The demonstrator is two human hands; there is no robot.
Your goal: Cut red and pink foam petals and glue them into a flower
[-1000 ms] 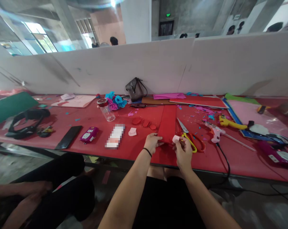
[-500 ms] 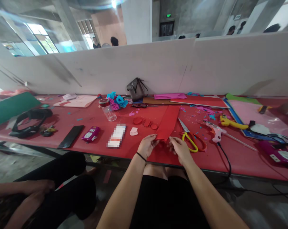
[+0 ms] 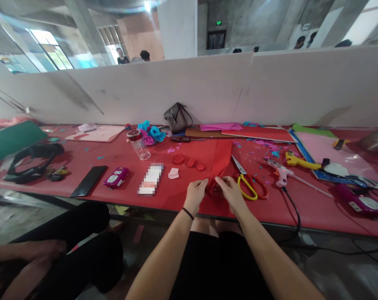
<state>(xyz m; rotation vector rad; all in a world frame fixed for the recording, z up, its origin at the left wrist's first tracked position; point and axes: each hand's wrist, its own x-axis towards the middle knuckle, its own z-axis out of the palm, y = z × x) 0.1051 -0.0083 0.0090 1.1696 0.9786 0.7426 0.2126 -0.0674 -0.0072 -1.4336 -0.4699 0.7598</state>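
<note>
Red crepe-like paper (image 3: 221,156) runs from the table's middle to its front edge, its near end bunched up between my hands. My left hand (image 3: 196,193) pinches the gathered end from the left, wearing a dark band at the wrist. From the right, my right hand (image 3: 230,191) closes its fingers on the same end. Several cut red paper petals (image 3: 191,162) lie just left of the paper, with a pale pink paper piece (image 3: 173,173) nearer me. Scissors (image 3: 247,183) with yellow and red handles rest open-bladed beside my right hand.
Right of the scissors are a glue gun (image 3: 282,174) with a glue stick, a yellow tool (image 3: 301,161) and a purple box (image 3: 362,202). A clear jar (image 3: 141,146), paper flowers (image 3: 153,132) and a bag (image 3: 176,118) stand behind. A person's hands (image 3: 45,254) rest at left.
The near end of the red paper has gone from a fairly flat strip to a tighter bunch. My hands have drawn closer together. The view has shifted slightly.
</note>
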